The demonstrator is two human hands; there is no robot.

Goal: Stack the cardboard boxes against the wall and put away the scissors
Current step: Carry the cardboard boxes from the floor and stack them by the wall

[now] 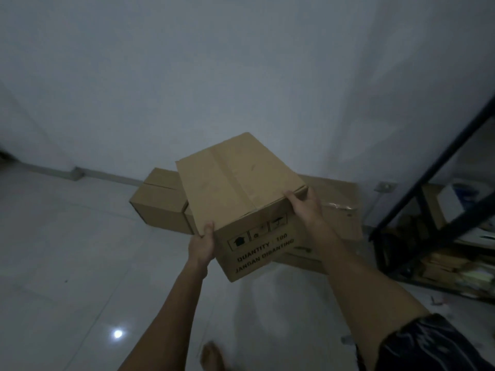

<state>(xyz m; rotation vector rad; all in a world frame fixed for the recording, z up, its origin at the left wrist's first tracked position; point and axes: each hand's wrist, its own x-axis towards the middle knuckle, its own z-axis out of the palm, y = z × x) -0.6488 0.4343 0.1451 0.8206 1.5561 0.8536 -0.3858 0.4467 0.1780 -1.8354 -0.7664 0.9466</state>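
Dim room, glossy white tile floor (67,250), pale wall (187,76). Left hand (202,246) and right hand (305,203) gripped printed cardboard box (241,188), held above floor boxes (158,202) by wall; dark shelving (428,223) stood right

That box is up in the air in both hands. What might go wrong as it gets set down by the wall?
1. The carried box is held only at its near corners by the left hand and right hand; tilted as it is, it might slip.
2. The small box and the wide box below seem to differ in height, so it may sit crooked.
3. The shelf frame is close on the right and could be bumped.
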